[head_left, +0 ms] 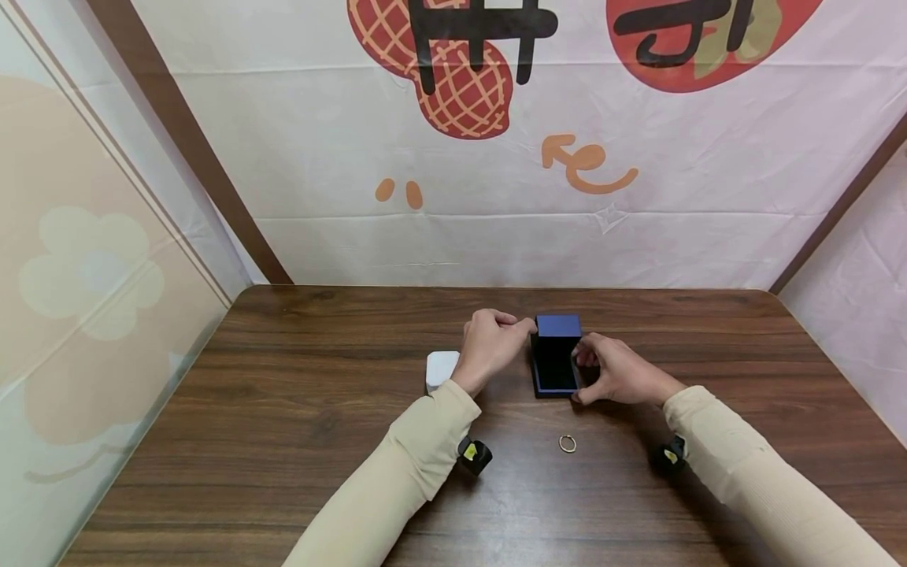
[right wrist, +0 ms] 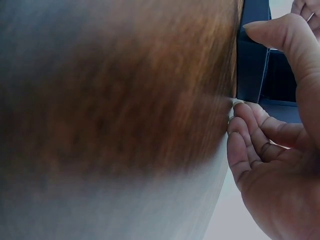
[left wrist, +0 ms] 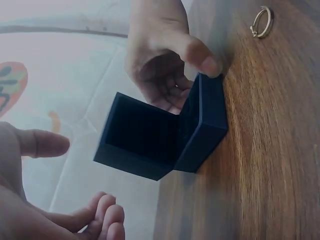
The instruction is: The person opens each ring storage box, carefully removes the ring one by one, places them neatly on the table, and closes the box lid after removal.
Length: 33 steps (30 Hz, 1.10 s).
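A dark blue ring box (head_left: 557, 326) stands on the table with its lid raised, its dark inside showing in the head view. My right hand (head_left: 618, 368) holds the base at its right side, the thumb (right wrist: 270, 32) on the front edge and the fingers curled by the side. To the left of the lid is my left hand (head_left: 490, 346); in the left wrist view its thumb (left wrist: 45, 143) and fingers are apart, with nothing between them and a gap to the box (left wrist: 150, 135). A gold ring (head_left: 568, 443) lies on the wood in front of the box.
Partly hidden behind the left wrist, a white box-like object (head_left: 442, 368) stands on the wooden table (head_left: 298, 441). A printed cloth (head_left: 340, 244) hangs behind the table's far edge. Dark wrist cameras (head_left: 475, 455) sit under both sleeves.
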Each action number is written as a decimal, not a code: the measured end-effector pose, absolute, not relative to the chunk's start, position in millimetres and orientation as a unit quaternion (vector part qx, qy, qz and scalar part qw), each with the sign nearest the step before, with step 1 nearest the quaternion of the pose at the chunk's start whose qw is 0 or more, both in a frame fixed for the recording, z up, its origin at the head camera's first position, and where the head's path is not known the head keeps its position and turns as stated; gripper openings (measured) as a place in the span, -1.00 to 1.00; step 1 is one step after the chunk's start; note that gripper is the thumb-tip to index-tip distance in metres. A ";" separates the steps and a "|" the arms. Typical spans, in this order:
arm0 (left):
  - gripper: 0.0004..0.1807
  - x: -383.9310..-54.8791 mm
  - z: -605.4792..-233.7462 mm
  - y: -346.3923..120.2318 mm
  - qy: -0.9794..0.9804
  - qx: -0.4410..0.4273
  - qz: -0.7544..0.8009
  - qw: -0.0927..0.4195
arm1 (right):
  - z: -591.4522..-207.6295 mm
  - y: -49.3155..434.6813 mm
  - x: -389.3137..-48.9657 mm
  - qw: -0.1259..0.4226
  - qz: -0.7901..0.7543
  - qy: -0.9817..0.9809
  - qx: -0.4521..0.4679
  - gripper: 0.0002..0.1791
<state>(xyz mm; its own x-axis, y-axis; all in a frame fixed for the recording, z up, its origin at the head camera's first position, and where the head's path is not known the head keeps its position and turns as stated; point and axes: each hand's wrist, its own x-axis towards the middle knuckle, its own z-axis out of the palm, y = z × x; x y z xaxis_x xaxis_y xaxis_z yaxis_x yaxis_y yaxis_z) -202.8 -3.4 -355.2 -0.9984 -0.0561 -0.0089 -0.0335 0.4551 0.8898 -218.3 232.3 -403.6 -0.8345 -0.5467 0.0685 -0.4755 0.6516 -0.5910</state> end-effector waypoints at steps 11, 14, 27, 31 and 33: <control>-0.58 -214.6 -364.1 10.9 -0.820 0.050 -0.562 -0.100 | -402.6 232.7 -217.4 0.064 -0.313 0.905 -0.281 -0.42; -0.61 -217.7 -367.4 14.4 -0.810 0.062 -0.572 -0.114 | -402.3 232.4 -217.0 0.065 -0.312 0.906 -0.279 -0.42; -0.67 -224.6 -371.2 19.2 -0.767 0.065 -0.620 -0.149 | -400.8 231.9 -217.6 0.064 -0.312 0.906 -0.278 -0.42; -0.65 -227.6 -374.4 19.2 -0.753 0.063 -0.635 -0.159 | -400.2 231.8 -217.7 0.065 -0.313 0.906 -0.278 -0.41; -0.67 -230.2 -376.6 17.7 -0.745 0.054 -0.643 -0.172 | -400.6 231.9 -217.8 0.064 -0.313 0.906 -0.277 -0.40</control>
<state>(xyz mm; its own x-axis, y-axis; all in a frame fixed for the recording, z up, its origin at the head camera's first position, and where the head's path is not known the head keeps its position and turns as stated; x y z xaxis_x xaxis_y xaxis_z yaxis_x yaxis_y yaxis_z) -230.2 17.7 -376.6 -0.9347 0.1412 -0.3262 -0.3019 0.1685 0.9383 -217.8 231.9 -400.6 -0.8380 -0.5425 0.0584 -0.4629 0.6501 -0.6026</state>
